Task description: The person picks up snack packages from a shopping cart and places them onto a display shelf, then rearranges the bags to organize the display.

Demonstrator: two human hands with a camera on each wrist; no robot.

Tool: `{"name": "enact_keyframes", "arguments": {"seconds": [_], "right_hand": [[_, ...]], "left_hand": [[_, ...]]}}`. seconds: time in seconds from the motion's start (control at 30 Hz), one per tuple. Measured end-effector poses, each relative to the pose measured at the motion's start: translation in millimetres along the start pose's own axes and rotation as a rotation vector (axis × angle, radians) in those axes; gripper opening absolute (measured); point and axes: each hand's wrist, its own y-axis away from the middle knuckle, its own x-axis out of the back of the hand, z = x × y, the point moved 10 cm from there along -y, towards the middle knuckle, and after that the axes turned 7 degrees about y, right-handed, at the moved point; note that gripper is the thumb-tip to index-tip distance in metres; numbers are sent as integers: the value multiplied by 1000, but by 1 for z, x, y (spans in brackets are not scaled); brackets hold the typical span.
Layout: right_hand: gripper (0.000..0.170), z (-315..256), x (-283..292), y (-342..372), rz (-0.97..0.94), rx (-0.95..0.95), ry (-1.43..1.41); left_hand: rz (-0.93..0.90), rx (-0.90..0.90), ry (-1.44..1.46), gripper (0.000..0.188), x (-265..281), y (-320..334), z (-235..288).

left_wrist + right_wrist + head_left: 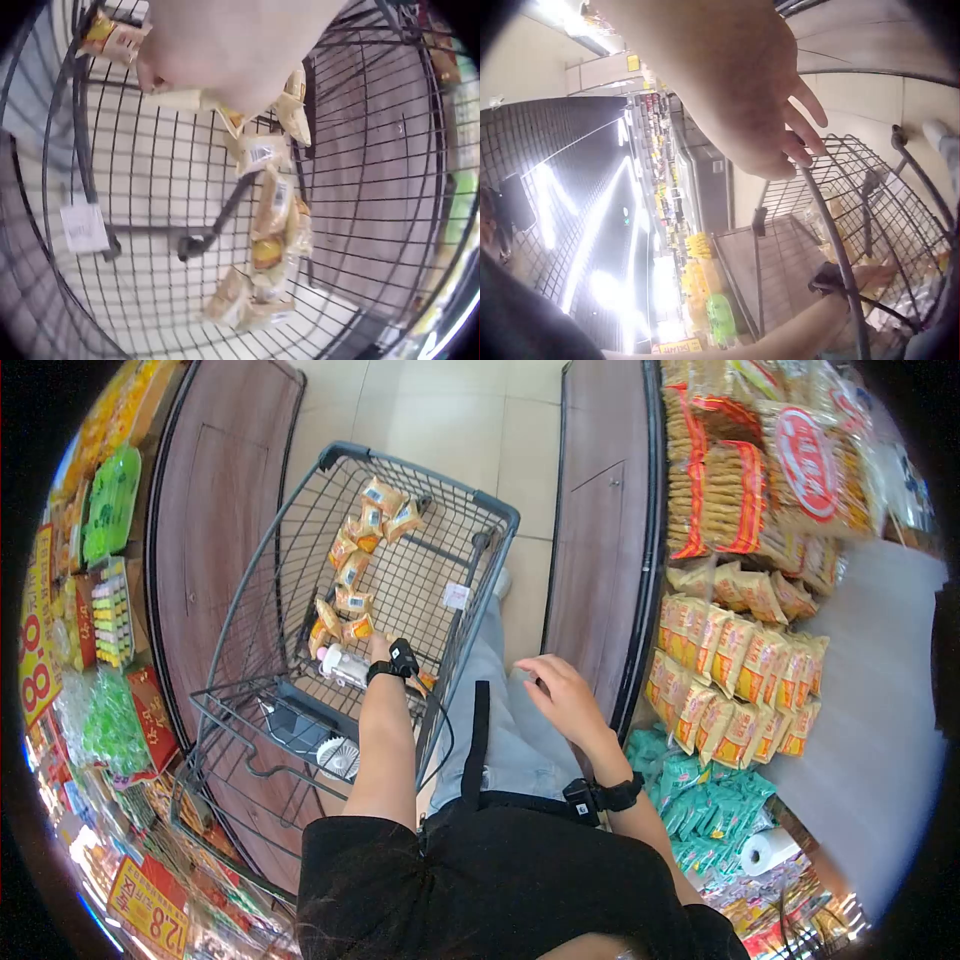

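My left hand [381,649] is down inside the shopping cart [455,480]. In the left wrist view its curled fingers pinch a pale snack packet [178,99], mostly hidden under the hand. Several more orange-and-cream snack packets [352,570] lie in a loose line on the wire floor, and another packet [112,39] is beside the fingers. Close by lies a clear bottle with a pink cap [345,666]. Outside the cart, my right hand [565,695] hangs above my leg with relaxed fingers, holding nothing.
A dark box [300,715] and a white ribbed round item [338,756] sit at the cart's near end. Shelving lines both sides; on the right are bagged snacks [735,650] and teal packets [700,800]. A white tag [456,595] hangs on the cart's side.
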Motion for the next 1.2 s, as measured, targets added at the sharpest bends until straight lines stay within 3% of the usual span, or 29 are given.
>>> {"name": "enact_keyframes", "arguments": {"seconds": [0.1, 0.17, 0.2, 0.27, 0.3, 0.4, 0.5, 0.67, 0.77, 0.8, 0.9, 1.03, 1.07, 1.2], "right_hand": [[23, -14, 22, 12, 75, 20, -10], [23, -23, 40, 25, 138, 57, 21], [23, -27, 49, 32, 174, 72, 37], [23, -26, 66, 48, 249, 93, 81], [24, -26, 75, 57, 285, 99, 104], [24, -25, 108, 84, 363, 38, 33], [22, -30, 145, 118, 552, 43, 38], [24, -10, 186, 176, 849, 36, -113], [27, 5, 195, 209, 974, -35, -498], [36, 9, 198, 216, 1013, 40, -584], [45, 22, 193, 230, 1057, 136, -847], [48, 26, 199, 254, 1145, 54, -784], [46, 29, 202, 261, 1176, 76, -810], [40, 46, 215, 291, 1268, -11, -753]], "left_hand": [[-104, 32, 42, 27, -15, -24, 4], [52, -253, 344, 17, -30, -49, 35], [261, -427, 492, 14, -47, 11, 47], [257, -595, 560, 7, -109, 134, 71], [159, -658, 561, 5, -142, 186, 82], [-439, -788, 321, 14, -238, 306, 85], [-976, -935, -105, 19, -309, 419, 35], [-1490, -1057, -466, 39, -316, 587, -74], [-1648, -906, -442, 63, -303, 629, -124], [-1616, -950, -538, 74, -301, 634, -136], [-1546, -1255, -706, 70, -292, 642, -165], [-1637, -1561, -816, 59, -280, 676, -194], [-1706, -1404, -772, 54, -281, 674, -203], [-1862, -1185, -874, 52, -281, 676, -232]]}}
